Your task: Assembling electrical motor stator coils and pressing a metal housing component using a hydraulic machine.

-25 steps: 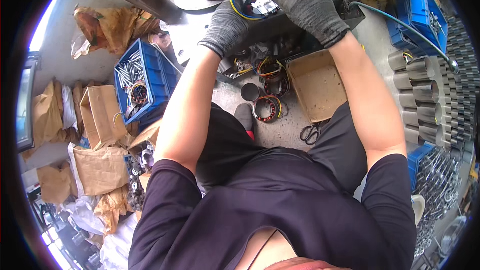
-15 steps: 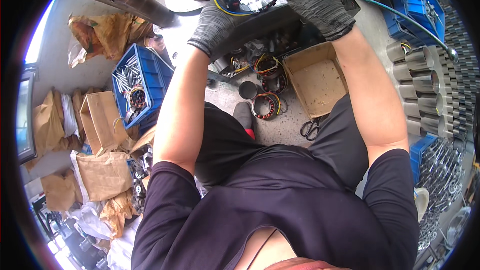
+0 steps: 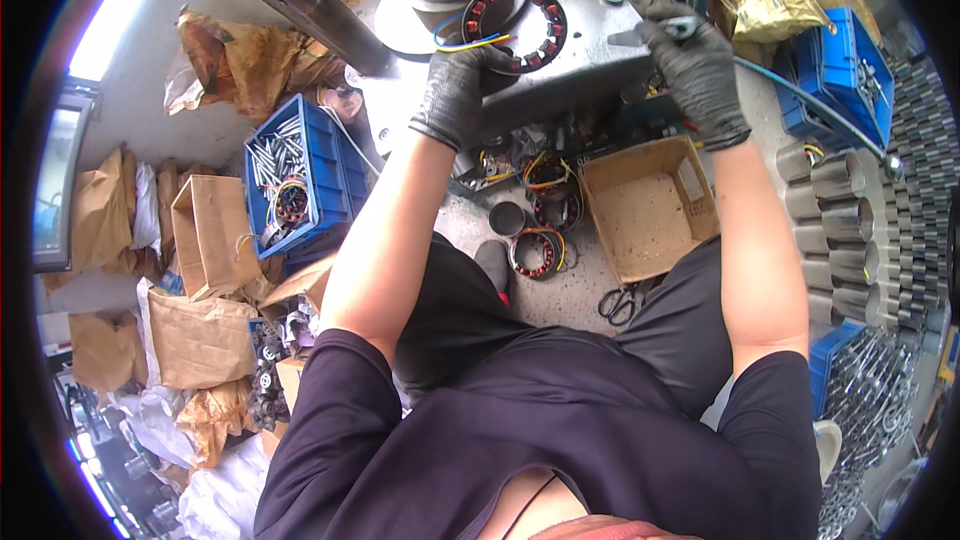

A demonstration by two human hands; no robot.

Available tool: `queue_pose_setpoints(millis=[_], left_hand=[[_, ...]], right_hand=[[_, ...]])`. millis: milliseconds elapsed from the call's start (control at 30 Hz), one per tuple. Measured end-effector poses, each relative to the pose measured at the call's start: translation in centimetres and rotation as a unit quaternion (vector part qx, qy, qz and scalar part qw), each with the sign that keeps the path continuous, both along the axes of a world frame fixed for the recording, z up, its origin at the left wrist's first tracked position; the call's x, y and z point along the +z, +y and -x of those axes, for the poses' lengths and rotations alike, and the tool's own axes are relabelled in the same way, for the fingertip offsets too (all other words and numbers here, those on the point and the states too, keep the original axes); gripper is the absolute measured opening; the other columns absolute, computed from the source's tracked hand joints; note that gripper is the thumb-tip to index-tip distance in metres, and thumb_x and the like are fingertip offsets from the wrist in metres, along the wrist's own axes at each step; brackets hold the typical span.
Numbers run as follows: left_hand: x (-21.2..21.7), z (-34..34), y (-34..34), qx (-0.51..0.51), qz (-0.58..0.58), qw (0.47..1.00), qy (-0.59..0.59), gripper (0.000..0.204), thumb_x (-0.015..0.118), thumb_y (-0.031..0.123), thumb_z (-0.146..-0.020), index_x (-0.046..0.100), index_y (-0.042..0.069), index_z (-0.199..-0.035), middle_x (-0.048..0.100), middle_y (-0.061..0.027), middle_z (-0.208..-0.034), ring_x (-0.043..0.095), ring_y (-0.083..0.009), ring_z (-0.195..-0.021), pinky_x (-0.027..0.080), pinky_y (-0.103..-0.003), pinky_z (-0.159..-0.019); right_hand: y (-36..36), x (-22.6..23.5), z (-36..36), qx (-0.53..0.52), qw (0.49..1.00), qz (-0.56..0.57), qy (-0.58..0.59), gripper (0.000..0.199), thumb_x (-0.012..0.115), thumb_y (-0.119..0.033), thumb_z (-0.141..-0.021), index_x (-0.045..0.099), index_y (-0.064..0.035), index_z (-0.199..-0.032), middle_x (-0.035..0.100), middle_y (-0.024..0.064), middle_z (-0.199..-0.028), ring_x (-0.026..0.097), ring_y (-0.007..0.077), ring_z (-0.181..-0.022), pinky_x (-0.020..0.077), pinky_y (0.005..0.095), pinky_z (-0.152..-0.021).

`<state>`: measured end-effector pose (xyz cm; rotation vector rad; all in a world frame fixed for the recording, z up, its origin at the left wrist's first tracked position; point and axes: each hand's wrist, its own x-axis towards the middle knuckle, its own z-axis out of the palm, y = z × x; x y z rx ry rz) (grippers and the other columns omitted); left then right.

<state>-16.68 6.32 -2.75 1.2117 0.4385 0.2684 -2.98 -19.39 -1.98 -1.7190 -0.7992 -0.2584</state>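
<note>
Gripping the near rim of the wound stator ring (image 3: 515,26), the gloved left hand (image 3: 458,92) had its fingers curled shut on it where it lay on the grey press table (image 3: 570,75). Right of the stator, the gloved right hand (image 3: 698,70) was closed around a blue-hosed air tool (image 3: 678,28). Below the table sat an open cardboard box (image 3: 650,205), scissors (image 3: 618,304) beneath it.
</note>
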Motion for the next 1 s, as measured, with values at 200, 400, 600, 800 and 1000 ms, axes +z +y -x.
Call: queue_pose_setpoints(millis=[200, 400, 600, 800, 1000], left_hand=[[0.6, 1.1, 0.1, 0.023, 0.100, 0.984, -0.147, 0.045, 0.065, -0.006, -0.074, 0.060, 0.001, -0.118, 0.071, -0.0119, -0.099, 0.074, -0.0245, -0.087, 0.066, -0.036, -0.077], [2.9, 3.7, 1.0, 0.040, -0.028, 0.978, -0.202, 0.049, 0.066, 0.000, -0.074, 0.062, 0.004, -0.123, 0.072, -0.0076, -0.103, 0.073, -0.0174, -0.085, 0.064, -0.029, -0.070], [5.5, 5.8, 2.0, 0.058, -0.027, 0.973, -0.221, 0.045, 0.070, 0.004, -0.078, 0.064, 0.004, -0.123, 0.072, -0.0046, -0.102, 0.072, -0.0130, -0.081, 0.062, -0.025, -0.067], [5.7, 6.2, 2.3, 0.099, -0.002, 0.971, -0.219, 0.046, 0.076, 0.003, -0.077, 0.062, 0.005, -0.120, 0.071, -0.0051, -0.103, 0.071, -0.0140, -0.084, 0.061, -0.027, -0.070], [6.3, 6.3, 1.7, 0.096, 0.040, 0.954, -0.280, 0.052, 0.075, -0.001, -0.075, 0.061, 0.003, -0.125, 0.071, -0.0066, -0.107, 0.071, -0.0148, -0.089, 0.061, -0.029, -0.075]], right_hand=[[3.3, -2.5, 0.4, 0.004, 0.983, 0.078, -0.165, 0.026, 0.079, -0.017, -0.088, 0.073, -0.0111, -0.113, 0.073, 0.0139, -0.097, 0.072, 0.0307, -0.088, 0.0574, 0.0382, -0.079], [6.6, -1.7, 6.0, 0.093, 0.977, 0.028, -0.192, 0.023, 0.076, -0.010, -0.086, 0.070, -0.0050, -0.107, 0.072, 0.0174, -0.095, 0.072, 0.0358, -0.086, 0.0584, 0.0409, -0.077], [9.9, -2.2, 9.6, 0.170, 0.953, 0.097, -0.230, 0.028, 0.077, -0.010, -0.083, 0.070, -0.0065, -0.109, 0.067, 0.0139, -0.086, 0.068, 0.0346, -0.078, 0.0552, 0.0440, -0.068], [14.5, -3.8, 11.0, 0.238, 0.890, 0.258, -0.291, 0.037, 0.080, -0.014, -0.073, 0.072, -0.0160, -0.109, 0.065, 0.0112, -0.096, 0.063, 0.0345, -0.091, 0.0524, 0.0471, -0.078], [16.9, -3.7, 10.9, 0.167, 0.876, 0.309, -0.332, 0.039, 0.071, -0.007, -0.075, 0.071, -0.0081, -0.114, 0.068, 0.0097, -0.113, 0.062, 0.0346, -0.107, 0.0510, 0.0464, -0.091]])
